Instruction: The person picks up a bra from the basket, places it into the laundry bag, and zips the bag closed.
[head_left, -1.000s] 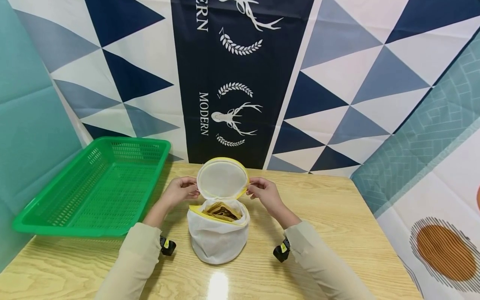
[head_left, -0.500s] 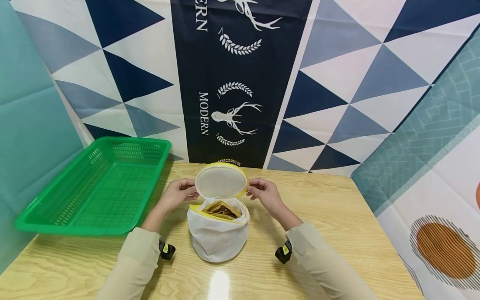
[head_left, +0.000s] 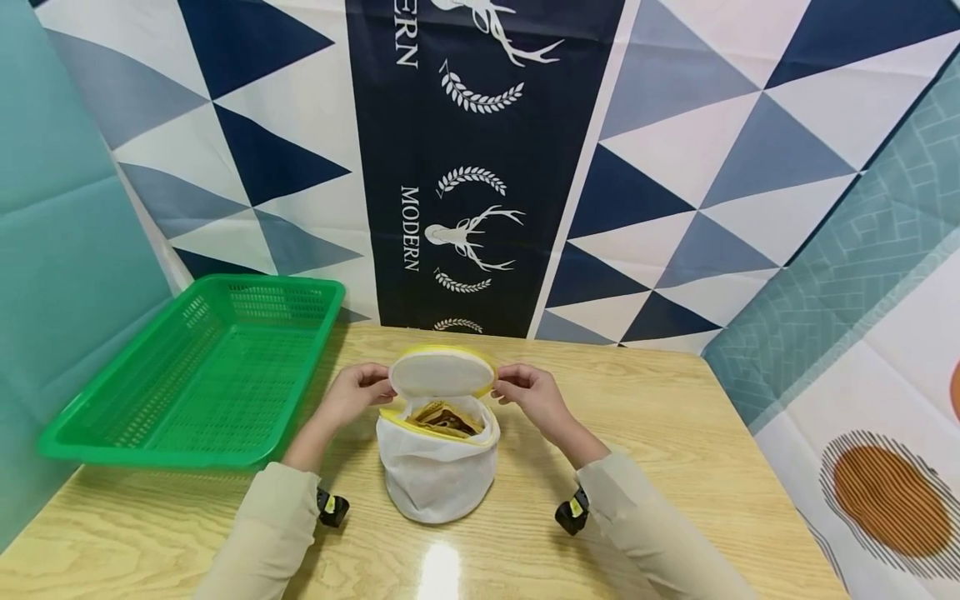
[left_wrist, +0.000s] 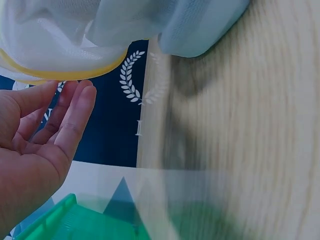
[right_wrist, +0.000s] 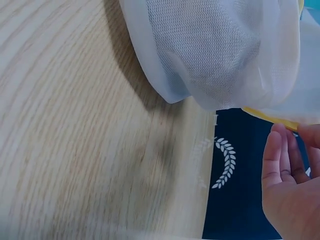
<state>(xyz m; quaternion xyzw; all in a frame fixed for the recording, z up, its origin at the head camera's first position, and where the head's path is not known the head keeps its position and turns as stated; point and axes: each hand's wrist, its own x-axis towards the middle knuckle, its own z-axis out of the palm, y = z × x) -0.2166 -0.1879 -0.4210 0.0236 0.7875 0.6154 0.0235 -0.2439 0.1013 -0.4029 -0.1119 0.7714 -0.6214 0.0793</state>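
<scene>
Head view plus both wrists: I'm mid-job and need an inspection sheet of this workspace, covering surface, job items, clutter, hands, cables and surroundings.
Surface: pale wood-grain table, with a glare patch in front of the bag.
Job items: white bag standing on the table, lid open and tilted up; yellow-brown contents inside, not identifiable.
Clutter: green basket at the left.
Hands: left hand and right hand hold the lid at opposite edges.
Cables: nothing seen.
Surroundings: triangle-patterned backdrop with a dark "MODERN" deer panel; teal covering at left.
</scene>
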